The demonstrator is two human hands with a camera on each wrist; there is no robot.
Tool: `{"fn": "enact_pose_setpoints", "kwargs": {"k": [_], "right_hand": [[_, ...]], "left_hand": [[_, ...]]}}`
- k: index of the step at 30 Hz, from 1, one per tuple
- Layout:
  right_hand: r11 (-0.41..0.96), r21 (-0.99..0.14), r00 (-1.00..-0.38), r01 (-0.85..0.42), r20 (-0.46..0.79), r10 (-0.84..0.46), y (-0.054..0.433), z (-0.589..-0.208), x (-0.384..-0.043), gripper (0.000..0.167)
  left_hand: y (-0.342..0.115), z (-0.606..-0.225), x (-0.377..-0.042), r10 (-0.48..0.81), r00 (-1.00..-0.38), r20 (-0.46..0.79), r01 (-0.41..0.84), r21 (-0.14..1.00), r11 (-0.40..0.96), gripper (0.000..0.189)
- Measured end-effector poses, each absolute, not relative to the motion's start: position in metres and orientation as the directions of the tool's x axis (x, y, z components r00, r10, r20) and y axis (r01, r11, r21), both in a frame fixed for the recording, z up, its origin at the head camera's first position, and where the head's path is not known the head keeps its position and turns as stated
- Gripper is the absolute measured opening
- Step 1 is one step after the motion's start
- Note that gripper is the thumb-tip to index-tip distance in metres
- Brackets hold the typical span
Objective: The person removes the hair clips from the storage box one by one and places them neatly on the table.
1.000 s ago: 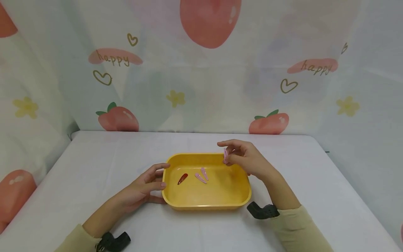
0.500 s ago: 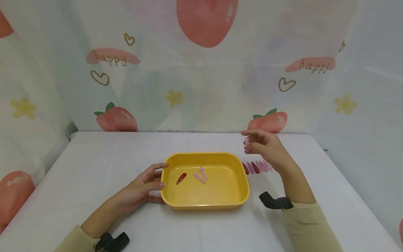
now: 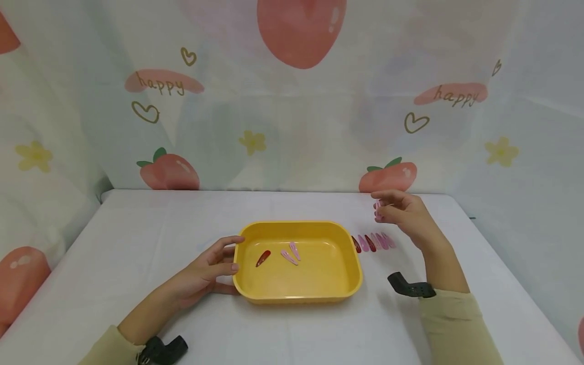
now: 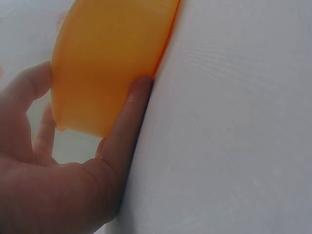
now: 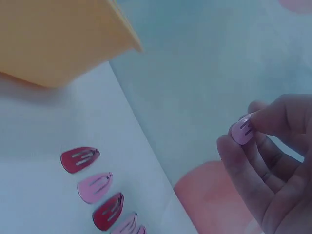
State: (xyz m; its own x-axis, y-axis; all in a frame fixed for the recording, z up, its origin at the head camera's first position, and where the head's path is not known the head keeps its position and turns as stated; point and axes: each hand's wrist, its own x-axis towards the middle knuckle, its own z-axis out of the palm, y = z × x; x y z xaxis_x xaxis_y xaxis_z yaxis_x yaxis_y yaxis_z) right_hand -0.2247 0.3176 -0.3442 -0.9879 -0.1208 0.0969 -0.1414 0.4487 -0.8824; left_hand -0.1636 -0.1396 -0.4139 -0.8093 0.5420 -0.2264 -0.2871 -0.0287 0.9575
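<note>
A yellow plastic tray (image 3: 297,294) stands on the table, holding one dark red snap hair clip (image 3: 263,258) and two pink snap hair clips (image 3: 289,257). My left hand (image 3: 201,276) holds the tray's left end, thumb and a finger at its rim; the left wrist view shows another finger low along the outer wall (image 4: 97,73). Above the table, right of the tray, my right hand (image 3: 408,215) pinches a pink hair clip (image 5: 242,129) between thumb and fingers. Below that hand lies a row of several red and pink clips, among them a red one (image 5: 79,159).
White cloth covers the table (image 3: 182,218). A patterned curtain (image 3: 296,121) hangs along the back edge and both sides. The clip row begins close against the tray's right side and runs rightward. Each wrist wears a black camera mount (image 3: 410,286).
The right hand has carried the pink clip from over the tray's back right corner to the right, uncovering the clip row. The left hand stays at the tray, whose clips lie as before.
</note>
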Motion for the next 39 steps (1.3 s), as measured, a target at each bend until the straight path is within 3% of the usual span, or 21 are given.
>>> {"fn": "enact_pose_setpoints", "kwargs": {"k": [8, 17, 23, 39], "right_hand": [[0.527, -0.848, -0.998, -0.056, 0.052, -0.023, 0.348, -0.356, -0.232, 0.036], [0.612, -0.786, -0.995, 0.088, -0.101, 0.013, 0.371, -0.365, -0.231, 0.041], [0.653, -0.752, -0.985, 0.088, -0.161, -0.052, 0.38, -0.376, -0.233, 0.038], [0.798, -0.596, -0.976, 0.088, -0.211, -0.05, 0.376, -0.386, -0.237, 0.035]], "left_hand": [[-0.141, -0.415, -0.165, 0.547, -0.809, -0.215, -0.284, 0.958, -0.043, 0.06], [-0.141, -0.415, -0.165, 0.546, -0.809, -0.216, -0.278, 0.96, -0.031, 0.061], [-0.14, -0.417, -0.165, 0.544, -0.811, -0.217, -0.275, 0.961, -0.028, 0.061], [-0.14, -0.415, -0.165, 0.527, -0.816, -0.237, -0.288, 0.957, -0.016, 0.061]]}}
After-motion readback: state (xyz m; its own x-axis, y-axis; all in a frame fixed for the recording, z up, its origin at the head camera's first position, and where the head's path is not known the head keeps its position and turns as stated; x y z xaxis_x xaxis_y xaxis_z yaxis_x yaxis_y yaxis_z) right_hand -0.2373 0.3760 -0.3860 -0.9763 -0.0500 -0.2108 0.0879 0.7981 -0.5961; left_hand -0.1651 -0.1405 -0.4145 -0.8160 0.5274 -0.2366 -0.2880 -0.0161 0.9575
